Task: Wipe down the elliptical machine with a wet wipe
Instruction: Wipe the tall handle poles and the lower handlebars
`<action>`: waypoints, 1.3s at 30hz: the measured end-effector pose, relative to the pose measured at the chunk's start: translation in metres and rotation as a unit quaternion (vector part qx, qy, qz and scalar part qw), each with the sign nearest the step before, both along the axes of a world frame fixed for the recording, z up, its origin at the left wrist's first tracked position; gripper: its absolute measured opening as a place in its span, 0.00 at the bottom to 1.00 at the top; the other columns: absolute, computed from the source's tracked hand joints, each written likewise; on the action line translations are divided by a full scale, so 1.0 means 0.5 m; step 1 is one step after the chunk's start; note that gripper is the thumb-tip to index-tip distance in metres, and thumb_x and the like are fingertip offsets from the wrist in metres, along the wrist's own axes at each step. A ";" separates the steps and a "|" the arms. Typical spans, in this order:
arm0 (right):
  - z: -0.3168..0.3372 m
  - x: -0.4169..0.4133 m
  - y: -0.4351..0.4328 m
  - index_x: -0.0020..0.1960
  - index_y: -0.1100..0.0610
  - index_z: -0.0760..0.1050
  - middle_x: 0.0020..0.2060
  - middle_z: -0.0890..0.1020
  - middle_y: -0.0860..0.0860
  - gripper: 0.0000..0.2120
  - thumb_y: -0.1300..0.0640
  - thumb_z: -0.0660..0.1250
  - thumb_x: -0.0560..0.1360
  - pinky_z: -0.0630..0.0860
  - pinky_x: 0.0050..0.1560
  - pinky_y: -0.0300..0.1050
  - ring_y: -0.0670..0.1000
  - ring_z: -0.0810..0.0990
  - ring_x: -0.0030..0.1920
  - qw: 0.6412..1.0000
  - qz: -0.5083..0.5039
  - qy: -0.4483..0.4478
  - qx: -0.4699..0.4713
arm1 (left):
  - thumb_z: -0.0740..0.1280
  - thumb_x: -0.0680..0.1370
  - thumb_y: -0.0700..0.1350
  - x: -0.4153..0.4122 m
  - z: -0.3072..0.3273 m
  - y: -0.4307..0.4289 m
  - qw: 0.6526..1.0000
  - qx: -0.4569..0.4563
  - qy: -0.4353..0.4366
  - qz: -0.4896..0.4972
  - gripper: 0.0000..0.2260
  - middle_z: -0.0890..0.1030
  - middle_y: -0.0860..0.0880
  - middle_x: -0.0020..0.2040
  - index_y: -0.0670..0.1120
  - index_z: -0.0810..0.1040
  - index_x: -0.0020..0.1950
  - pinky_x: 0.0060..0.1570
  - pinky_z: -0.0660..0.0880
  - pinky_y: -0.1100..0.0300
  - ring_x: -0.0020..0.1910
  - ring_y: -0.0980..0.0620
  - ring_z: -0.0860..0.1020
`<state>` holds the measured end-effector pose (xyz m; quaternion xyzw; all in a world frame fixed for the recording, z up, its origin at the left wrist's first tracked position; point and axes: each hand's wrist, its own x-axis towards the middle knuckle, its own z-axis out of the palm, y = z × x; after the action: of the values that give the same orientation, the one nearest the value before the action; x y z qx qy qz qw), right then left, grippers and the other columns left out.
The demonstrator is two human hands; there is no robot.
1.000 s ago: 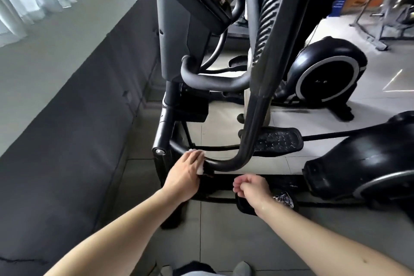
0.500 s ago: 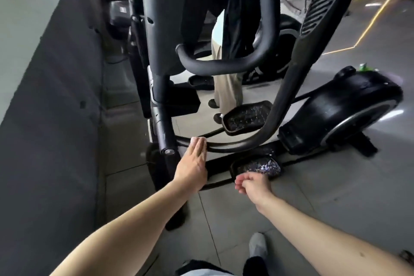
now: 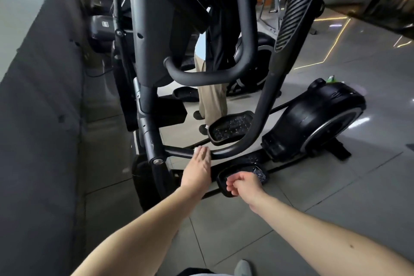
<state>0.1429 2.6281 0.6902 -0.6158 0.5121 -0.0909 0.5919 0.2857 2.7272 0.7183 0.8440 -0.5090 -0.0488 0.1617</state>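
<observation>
Left hand [image 3: 198, 169] lay flat, fingers together, pressing a white wet wipe [image 3: 197, 149] onto the low curved bar [image 3: 226, 152] of the elliptical machine [image 3: 152, 51], just below centre frame. Only a corner of the wipe showed past the fingertips. Right hand [image 3: 243, 184] hung loosely half-curled, holding nothing, above the near pedal [image 3: 259, 172] at lower centre.

Risks, as judged: the wipe was pinned by palm pressure alone, so a fast stroke round the bend could bunch it or drop it to the floor [image 3: 336, 186]. Pushing left would bring the fingers against the pivot joint [image 3: 158, 160], just beside the hand, a likely pinch point if the linkage shifted. Weight on the bar could swing the pedals.

Surroundings: far pedal [image 3: 230, 126] behind the bar, flywheel housing [image 3: 313, 119] at centre right, ribbed handle [image 3: 298, 6] overhead. A second person [image 3: 212, 96] stood past the machine at upper centre. Grey wall [image 3: 44, 119] filled the left, leaving little room on that side.
</observation>
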 end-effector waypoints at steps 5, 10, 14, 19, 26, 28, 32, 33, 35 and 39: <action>0.011 -0.009 -0.032 0.42 0.62 0.81 0.37 0.84 0.56 0.16 0.74 0.57 0.77 0.80 0.42 0.44 0.51 0.83 0.38 1.000 0.003 0.001 -0.002 | 0.58 0.78 0.31 -0.029 0.000 -0.047 0.995 -0.058 0.077 0.020 0.32 0.63 0.48 0.81 0.46 0.61 0.82 0.77 0.53 0.65 0.80 0.52 0.59; 0.013 0.000 -0.032 0.43 0.63 0.81 0.38 0.84 0.56 0.16 0.74 0.57 0.77 0.79 0.42 0.43 0.51 0.83 0.38 1.000 0.023 0.001 0.001 | 0.62 0.77 0.32 -0.013 0.010 -0.042 0.996 -0.051 0.059 0.041 0.29 0.73 0.53 0.74 0.51 0.70 0.77 0.68 0.70 0.59 0.73 0.52 0.70; 0.020 0.006 -0.025 0.44 0.63 0.81 0.38 0.84 0.56 0.15 0.74 0.57 0.75 0.79 0.37 0.40 0.49 0.82 0.36 0.999 0.044 -0.009 0.001 | 0.63 0.79 0.35 0.041 0.016 -0.021 0.997 0.023 0.033 0.070 0.21 0.77 0.50 0.68 0.48 0.74 0.71 0.65 0.72 0.55 0.69 0.49 0.72; 0.028 0.004 -0.035 0.44 0.63 0.81 0.41 0.86 0.57 0.15 0.74 0.57 0.75 0.79 0.38 0.40 0.50 0.84 0.37 0.999 0.037 -0.016 -0.002 | 0.62 0.78 0.32 0.053 0.026 -0.025 0.996 0.066 0.015 0.060 0.24 0.80 0.48 0.63 0.48 0.73 0.73 0.62 0.74 0.53 0.65 0.48 0.75; 0.043 -0.015 -0.040 0.45 0.62 0.81 0.44 0.86 0.59 0.16 0.73 0.56 0.76 0.81 0.42 0.41 0.50 0.84 0.39 1.000 0.017 -0.013 -0.017 | 0.63 0.73 0.31 -0.028 0.056 -0.073 0.996 -0.052 0.075 0.011 0.27 0.84 0.54 0.52 0.53 0.76 0.69 0.49 0.74 0.60 0.54 0.49 0.81; 0.044 -0.017 -0.038 0.45 0.64 0.81 0.44 0.86 0.59 0.16 0.73 0.55 0.75 0.81 0.41 0.40 0.50 0.84 0.39 1.000 0.017 -0.008 -0.024 | 0.65 0.75 0.34 -0.043 0.070 -0.085 0.990 -0.103 0.096 0.009 0.23 0.85 0.54 0.51 0.52 0.77 0.67 0.48 0.75 0.59 0.52 0.50 0.81; 0.050 -0.010 -0.034 0.43 0.63 0.81 0.42 0.86 0.60 0.16 0.73 0.55 0.73 0.81 0.40 0.40 0.51 0.85 0.39 0.999 0.031 -0.010 -0.039 | 0.67 0.74 0.37 -0.072 0.123 -0.112 0.977 -0.167 0.136 -0.001 0.20 0.85 0.54 0.45 0.55 0.78 0.63 0.46 0.77 0.52 0.46 0.51 0.81; 0.054 -0.006 -0.033 0.42 0.63 0.81 0.42 0.86 0.60 0.16 0.73 0.55 0.73 0.81 0.39 0.40 0.51 0.85 0.39 0.998 0.035 -0.012 -0.042 | 0.67 0.73 0.37 -0.077 0.133 -0.117 0.973 -0.181 0.145 -0.004 0.20 0.85 0.55 0.43 0.56 0.78 0.62 0.44 0.77 0.53 0.44 0.52 0.81; 0.059 0.001 -0.032 0.41 0.62 0.80 0.41 0.86 0.59 0.16 0.74 0.55 0.74 0.80 0.38 0.39 0.50 0.84 0.38 0.998 0.038 -0.016 -0.047 | 0.68 0.73 0.37 -0.084 0.157 -0.123 0.957 -0.217 0.190 -0.013 0.19 0.83 0.56 0.39 0.56 0.79 0.60 0.41 0.78 0.56 0.40 0.54 0.80; 0.067 0.006 -0.033 0.43 0.64 0.80 0.43 0.86 0.60 0.16 0.74 0.55 0.75 0.81 0.39 0.40 0.51 0.84 0.39 0.999 0.031 -0.020 -0.039 | 0.73 0.75 0.37 -0.084 0.207 -0.118 0.895 -0.321 0.310 0.000 0.20 0.84 0.60 0.47 0.52 0.80 0.66 0.51 0.77 0.70 0.48 0.60 0.82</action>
<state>0.1458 2.6117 0.7236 -0.6518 0.4773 -0.1046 0.5800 0.2435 2.6682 0.8216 0.6881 -0.4214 -0.1420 0.5733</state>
